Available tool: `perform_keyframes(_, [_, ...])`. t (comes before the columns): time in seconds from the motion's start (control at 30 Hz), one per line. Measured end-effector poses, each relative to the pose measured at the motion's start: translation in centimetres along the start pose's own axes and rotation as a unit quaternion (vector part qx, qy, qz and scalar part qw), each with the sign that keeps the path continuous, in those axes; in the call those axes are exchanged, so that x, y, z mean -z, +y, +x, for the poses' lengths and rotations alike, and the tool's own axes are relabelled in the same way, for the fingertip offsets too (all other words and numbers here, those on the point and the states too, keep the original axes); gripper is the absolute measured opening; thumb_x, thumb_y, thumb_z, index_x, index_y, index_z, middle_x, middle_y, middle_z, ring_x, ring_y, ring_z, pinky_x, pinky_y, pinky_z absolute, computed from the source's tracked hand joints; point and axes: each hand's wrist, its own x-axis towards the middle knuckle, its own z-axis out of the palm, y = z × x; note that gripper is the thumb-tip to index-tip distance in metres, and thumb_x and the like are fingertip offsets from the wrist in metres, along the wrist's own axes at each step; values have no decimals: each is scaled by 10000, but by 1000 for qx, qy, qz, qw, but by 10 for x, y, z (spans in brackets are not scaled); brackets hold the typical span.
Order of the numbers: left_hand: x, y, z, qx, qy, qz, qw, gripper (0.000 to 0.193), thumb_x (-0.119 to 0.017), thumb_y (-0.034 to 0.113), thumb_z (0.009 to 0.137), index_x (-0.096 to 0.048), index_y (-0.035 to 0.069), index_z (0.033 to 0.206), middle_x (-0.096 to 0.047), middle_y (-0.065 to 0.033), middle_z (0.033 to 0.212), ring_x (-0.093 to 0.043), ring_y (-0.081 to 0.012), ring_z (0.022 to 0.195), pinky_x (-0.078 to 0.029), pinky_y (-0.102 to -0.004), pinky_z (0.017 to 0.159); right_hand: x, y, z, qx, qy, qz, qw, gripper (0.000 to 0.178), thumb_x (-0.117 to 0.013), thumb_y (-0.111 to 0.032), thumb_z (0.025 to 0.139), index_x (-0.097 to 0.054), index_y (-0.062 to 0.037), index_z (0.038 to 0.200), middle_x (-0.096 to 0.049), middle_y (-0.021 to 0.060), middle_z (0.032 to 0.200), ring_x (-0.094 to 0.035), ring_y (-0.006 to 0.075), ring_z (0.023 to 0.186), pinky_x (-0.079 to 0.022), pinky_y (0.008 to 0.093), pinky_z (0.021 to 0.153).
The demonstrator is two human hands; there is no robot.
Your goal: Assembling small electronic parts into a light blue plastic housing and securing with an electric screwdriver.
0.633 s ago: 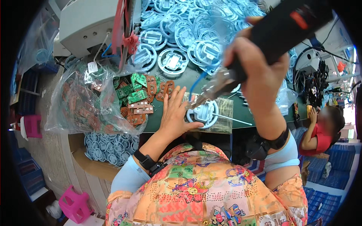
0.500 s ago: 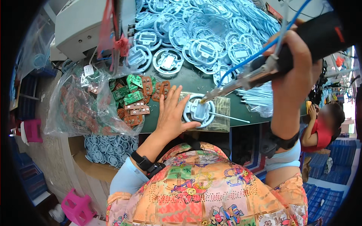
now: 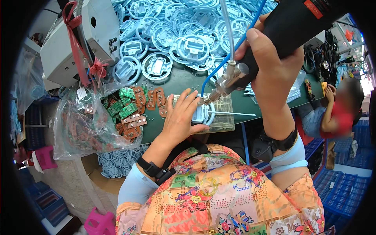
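A light blue plastic ring-shaped part [image 3: 200, 115] lies on a clear-covered pad [image 3: 224, 124] near the table's front edge. My left hand [image 3: 177, 120] spreads over its left side, thumb below and fingers above, holding it down. A thin pale blue rod [image 3: 234, 113] sticks out from the part to the right. My right hand [image 3: 276, 64] is wrapped round a black power screwdriver [image 3: 295, 29] with a metal nose and a blue hose. The screwdriver's tip points down at the part's upper edge, close to my left fingertips, which partly hide the contact.
Many similar blue parts [image 3: 184, 35] pile up at the back. Left of my hand lie green and brown circuit boards [image 3: 131, 111] beside a clear bag [image 3: 84, 129]. A grey machine [image 3: 84, 43] stands back left. Thin rods [image 3: 293, 92] lie at right. Another person [image 3: 340, 113] sits far right.
The screwdriver and my right hand have shifted left, and its nose stands steeper, nearer my left fingers. The whole view has tilted slightly; my left hand stays on the part.
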Motion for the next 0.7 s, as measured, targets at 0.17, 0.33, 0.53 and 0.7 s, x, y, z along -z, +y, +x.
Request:
perform_keyframes(0.17, [9, 10, 0, 15, -37, 2, 999, 978, -897, 401, 584, -458, 49, 1384, -441, -132, 1459, -363, -314, 1396, -215, -644, 1095, -8, 4, -7, 8, -56, -4, 998, 276, -677, 8, 834, -564, 57, 1081, -643, 73, 793, -634, 137, 610, -515, 268, 575])
perform_keyframes(0.33, [5, 7, -10, 35, -24, 18, 999, 1027, -904, 387, 580, -419, 16, 1406, -424, -159, 1463, -369, -330, 1390, -206, -611, 1121, 2, -19, 10, -32, -56, 16, 998, 106, -649, -60, 870, -617, 22, 930, -626, 82, 711, -616, 146, 591, -499, 267, 563])
perform_keyframes(0.53, [1, 7, -16, 75, 56, 5, 996, 1031, -923, 350, 557, -429, -12, 1387, -432, -196, 1428, -401, -372, 1349, -216, -583, 1134, 1, -33, -10, -26, -33, 48, 998, 402, -690, -13, 835, -512, 35, 1193, -617, 78, 768, -639, 162, 601, -540, 260, 578])
perform_keyframes(0.7, [-1, 8, -17, 84, 71, 6, 994, 1007, -925, 334, 557, -446, -12, 1372, -440, -194, 1417, -416, -367, 1336, -237, -574, 1124, -10, -27, -17, -37, -23, 53, 998, 288, -656, -9, 844, -542, 47, 1102, -615, 83, 752, -627, 152, 593, -517, 266, 557])
